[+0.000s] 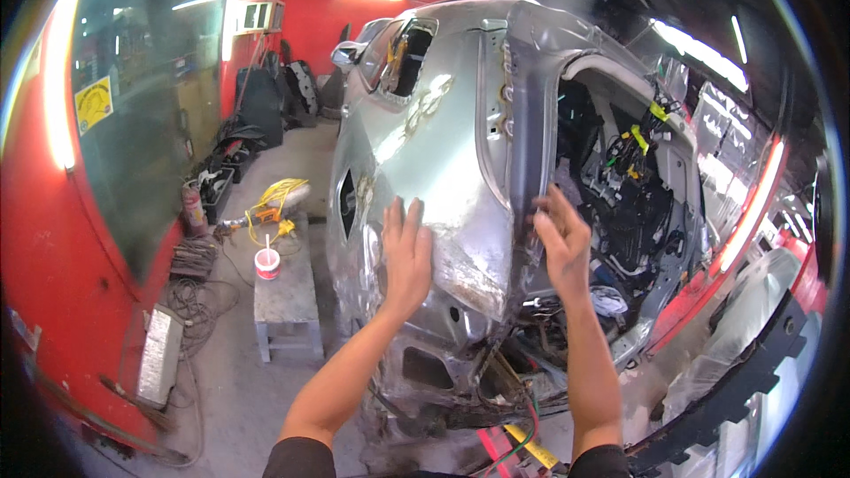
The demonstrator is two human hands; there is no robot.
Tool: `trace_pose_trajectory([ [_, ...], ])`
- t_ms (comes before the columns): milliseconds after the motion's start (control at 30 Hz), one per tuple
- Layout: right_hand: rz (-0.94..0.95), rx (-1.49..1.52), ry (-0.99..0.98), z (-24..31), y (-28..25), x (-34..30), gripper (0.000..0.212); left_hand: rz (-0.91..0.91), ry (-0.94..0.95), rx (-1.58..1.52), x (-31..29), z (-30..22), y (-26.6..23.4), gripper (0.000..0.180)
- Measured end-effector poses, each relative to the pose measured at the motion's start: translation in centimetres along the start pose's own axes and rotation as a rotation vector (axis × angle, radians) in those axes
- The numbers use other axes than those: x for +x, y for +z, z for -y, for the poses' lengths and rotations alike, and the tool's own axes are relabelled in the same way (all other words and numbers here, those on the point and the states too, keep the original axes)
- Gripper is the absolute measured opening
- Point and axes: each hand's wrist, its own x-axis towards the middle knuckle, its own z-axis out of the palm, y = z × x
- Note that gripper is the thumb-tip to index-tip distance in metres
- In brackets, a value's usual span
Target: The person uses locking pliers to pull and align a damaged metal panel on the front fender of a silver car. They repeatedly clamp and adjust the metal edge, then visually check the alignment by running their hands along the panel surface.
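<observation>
A stripped silver car body (pixel 443 168) fills the middle, its rear end toward me. My left hand (pixel 406 252) lies against the rear quarter panel with its fingers stretched out, holding nothing. Just right of its fingertips the metal is rough and scuffed. My right hand (pixel 563 235) is raised beside the edge of the rear opening (pixel 547 124), its fingers apart, slightly bent and a little blurred. Nothing shows in it; whether it touches the edge I cannot tell. Inside the opening are dark parts and wiring (pixel 633 186) with yellow tags.
On the left, a low grey bench (pixel 288 296) bears a red and white tub (pixel 266 264) with a stick in it, and an orange power tool (pixel 268 209) with a yellow cord. Cables (pixel 202 301) and a silver box (pixel 160 356) lie on the floor. A dark toothed strip (pixel 753 381) curves at right.
</observation>
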Motion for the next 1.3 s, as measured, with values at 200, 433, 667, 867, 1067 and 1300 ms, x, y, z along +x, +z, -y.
trace_pose_trajectory([
  [200, 0.022, -0.171, -0.249, 0.3, 1.7, 11.7, 0.048, 0.071, 0.134, 0.093, 1.8, 1.3, -3.0, 0.043],
  [433, -0.052, -0.626, -0.237, 1.2, 4.0, 22.4, 0.053, 0.139, 0.268, 0.072, 6.9, 6.0, -3.4, 0.047],
  [667, -0.005, -0.957, -0.156, 1.6, 5.7, 27.4, 0.048, 0.292, 0.398, -0.078, 13.4, 12.8, -3.9, 0.053],
  [867, -0.148, -1.138, -0.16, 3.0, 8.7, 26.7, 0.046, 0.359, 0.463, -0.029, 17.5, 14.7, -2.8, 0.06],
  [1067, -0.235, -1.226, 0.035, 3.8, 11.3, 26.5, 0.047, 0.472, 0.559, -0.186, 20.7, 14.7, -3.7, 0.059],
  [1300, -0.26, -1.169, 0.046, 3.5, 11.4, 27.3, 0.052, 0.281, 0.423, -0.191, 34.9, 14.3, 4.5, 0.073],
])
